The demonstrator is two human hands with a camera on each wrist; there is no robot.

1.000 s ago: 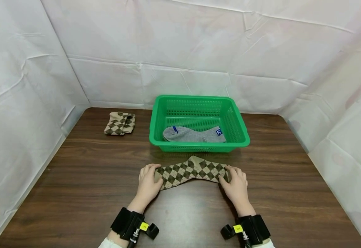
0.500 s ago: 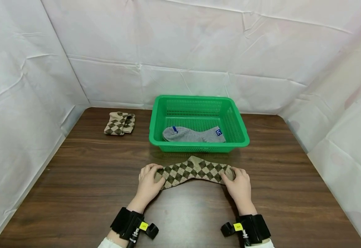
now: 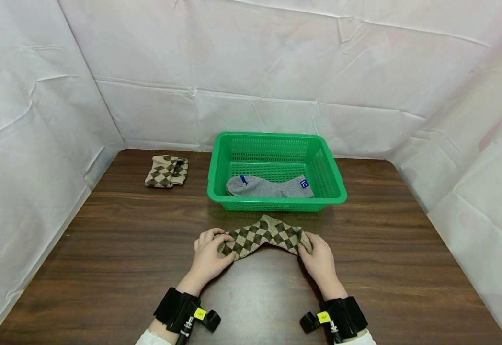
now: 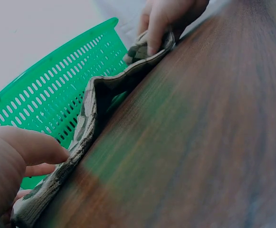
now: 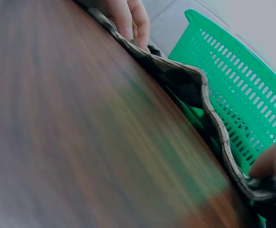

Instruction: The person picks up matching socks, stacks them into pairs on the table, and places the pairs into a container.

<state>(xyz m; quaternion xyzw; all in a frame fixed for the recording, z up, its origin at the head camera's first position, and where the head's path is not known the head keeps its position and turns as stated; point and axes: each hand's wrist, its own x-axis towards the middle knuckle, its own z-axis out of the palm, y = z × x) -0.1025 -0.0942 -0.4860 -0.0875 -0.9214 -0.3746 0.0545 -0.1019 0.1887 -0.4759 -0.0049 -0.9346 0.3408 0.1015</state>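
A checkered sock [image 3: 264, 235] in beige and dark green lies crosswise in front of the basket, its heel peak pointing away from me. My left hand [image 3: 210, 254] holds its left end, thumb at the near edge and fingers over the top. At the other end, my right hand [image 3: 320, 263] pinches the fabric, which is bunched and turned up there. The left wrist view shows the sock's near edge [image 4: 85, 128] raised and wavy between the two hands. A folded checkered sock bundle [image 3: 165, 171] rests at the back left.
A green perforated basket [image 3: 277, 201] stands at the back middle of the brown wooden table [image 3: 104, 268]. Inside it lie grey socks [image 3: 264, 188] with blue marks. White sheeting [image 3: 251, 57] hangs behind and on both sides.
My right hand slid outward along the sock's right end, then moved back to the left, turning that end up. The left hand has shifted slightly inward along the sock.
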